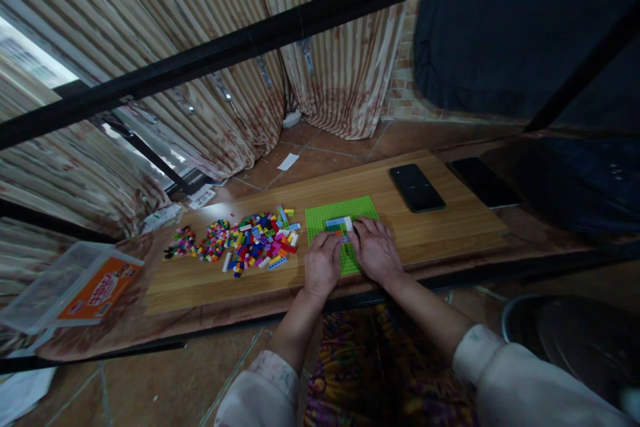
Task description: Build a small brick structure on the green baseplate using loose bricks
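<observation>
A green studded baseplate (315, 215) lies on the wooden board, and a small outline of light blue and white toy bricks (336, 222) is fixed on it. My left hand (323, 263) rests over the plate's near left part, its fingers curled together at a small orange brick (339, 234). From the right, my right hand (377, 248) reaches in, thumb and fingers bent against the white end of the bricks. Both sets of fingertips meet at the structure and partly hide it. Left of the plate spreads a pile of loose colourful bricks (257, 240).
A dark phone (417, 187) lies on the wooden board (200, 293), with a black tablet-like device (485, 181) beyond its right end. At the left stands a clear plastic box (65, 280) with an orange label. A black metal bar (210, 53) crosses before the curtains.
</observation>
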{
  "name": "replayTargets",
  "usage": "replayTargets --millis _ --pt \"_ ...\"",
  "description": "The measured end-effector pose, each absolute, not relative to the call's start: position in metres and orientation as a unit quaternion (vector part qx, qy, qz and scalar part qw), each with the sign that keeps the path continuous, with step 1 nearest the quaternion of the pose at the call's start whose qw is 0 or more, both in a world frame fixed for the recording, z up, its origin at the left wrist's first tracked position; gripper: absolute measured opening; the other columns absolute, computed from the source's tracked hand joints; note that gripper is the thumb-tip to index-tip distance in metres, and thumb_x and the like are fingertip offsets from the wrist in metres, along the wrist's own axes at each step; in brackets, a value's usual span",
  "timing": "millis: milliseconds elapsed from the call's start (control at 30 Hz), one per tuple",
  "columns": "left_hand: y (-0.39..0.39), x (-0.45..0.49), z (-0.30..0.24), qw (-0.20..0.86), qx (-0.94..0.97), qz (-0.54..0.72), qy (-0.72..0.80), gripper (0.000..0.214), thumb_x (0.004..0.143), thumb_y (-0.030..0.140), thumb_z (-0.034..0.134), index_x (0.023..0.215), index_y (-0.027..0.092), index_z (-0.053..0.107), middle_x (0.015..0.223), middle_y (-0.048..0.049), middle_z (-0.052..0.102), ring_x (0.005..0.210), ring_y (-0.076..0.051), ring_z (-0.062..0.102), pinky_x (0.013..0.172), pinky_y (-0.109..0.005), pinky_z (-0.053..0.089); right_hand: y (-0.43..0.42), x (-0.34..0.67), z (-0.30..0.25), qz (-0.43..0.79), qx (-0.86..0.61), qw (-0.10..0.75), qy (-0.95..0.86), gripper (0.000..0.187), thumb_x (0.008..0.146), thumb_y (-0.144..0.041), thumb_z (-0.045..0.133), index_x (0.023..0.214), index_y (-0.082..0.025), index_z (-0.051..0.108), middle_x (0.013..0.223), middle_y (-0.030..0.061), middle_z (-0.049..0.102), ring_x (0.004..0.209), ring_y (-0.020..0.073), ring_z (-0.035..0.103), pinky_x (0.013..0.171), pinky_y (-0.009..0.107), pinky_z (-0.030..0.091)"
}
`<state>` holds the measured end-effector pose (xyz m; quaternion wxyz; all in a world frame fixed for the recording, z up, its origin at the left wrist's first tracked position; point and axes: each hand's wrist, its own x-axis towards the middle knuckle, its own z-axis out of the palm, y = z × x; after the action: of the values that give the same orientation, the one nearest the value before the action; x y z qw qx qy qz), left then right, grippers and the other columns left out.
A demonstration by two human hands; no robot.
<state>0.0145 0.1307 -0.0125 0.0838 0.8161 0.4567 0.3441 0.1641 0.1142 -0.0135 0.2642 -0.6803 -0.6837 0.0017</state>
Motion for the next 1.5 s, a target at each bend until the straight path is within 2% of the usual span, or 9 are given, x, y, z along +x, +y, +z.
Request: replayTargets --millis 333,600,1500 --pt "0.129 0.016 -0.017 0.092 0.792 0.382 0.467 0.013 0.090 0.020 0.057 0.092 0.021 0.070 0.093 -0.0049 0.070 0.089 -0.018 0.064 0.082 -0.034 0.053 0.114 0.164 -0.014 0.002 -0.680 0.263 -0.685 0.039 0.098 -0.036 0.033 0.115 -0.015 0.062 0.125 0.0129 0.061 0.112 0.0281 0.049 0.094 0.043 0.036" --pt "0.127 0.016 -0.019 0.099 0.776 0.415 0.464 0.012 0.090 0.021 0.059 0.090 0.021 0.070 0.091 -0.0044 0.071 0.089 -0.017 0.065 0.080 -0.032 0.053 0.115 0.164 -0.015 -0.002 -0.680 0.266 -0.684 0.039 0.098 -0.036 0.034 0.115 -0.015 0.062 0.125 0.0126 0.061 0.112 0.0283 0.049 0.094 0.043 0.036" --pt "0.127 0.017 -0.024 0.050 0.782 0.422 0.456 0.012 0.090 0.018 0.058 0.091 0.018 0.070 0.093 -0.0070 0.069 0.090 -0.019 0.062 0.082 -0.034 0.053 0.114 0.164 -0.013 -0.003 -0.686 0.249 -0.683 0.040 0.098 -0.037 0.034 0.116 -0.015 0.062 0.127 0.0117 0.060 0.113 0.0276 0.050 0.095 0.041 0.035"
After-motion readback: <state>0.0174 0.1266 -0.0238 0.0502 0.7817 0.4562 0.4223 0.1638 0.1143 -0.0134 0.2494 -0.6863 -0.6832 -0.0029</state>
